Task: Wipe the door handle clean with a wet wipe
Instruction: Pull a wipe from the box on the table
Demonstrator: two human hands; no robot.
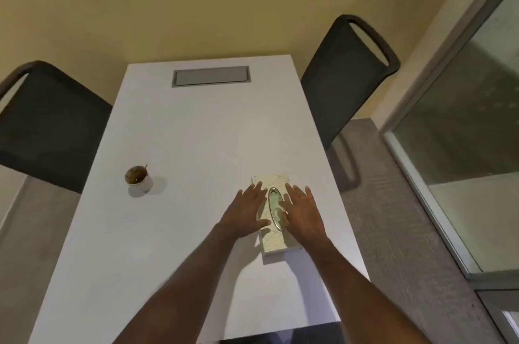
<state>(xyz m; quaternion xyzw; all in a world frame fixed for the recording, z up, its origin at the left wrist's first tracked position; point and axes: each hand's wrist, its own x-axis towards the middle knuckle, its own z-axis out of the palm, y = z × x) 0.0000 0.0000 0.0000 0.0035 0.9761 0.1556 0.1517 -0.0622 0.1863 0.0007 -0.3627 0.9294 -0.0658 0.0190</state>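
Both hands, left (247, 207) and right (302, 210), lie spread flat on the wipe box (276, 242) (oval opening between them) on the white desk (196, 161); a cup (139, 178) sits far left

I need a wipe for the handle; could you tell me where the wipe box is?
In the head view, the wipe box sits right of centre on the white table, under both hands, left hand and right hand.

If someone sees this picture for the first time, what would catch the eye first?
Probably the two bare hands, left hand and right hand, lying flat on a cream tissue box with an oval opening, near the right edge of the white table. Next, a small cup stands alone toward the table's left side.
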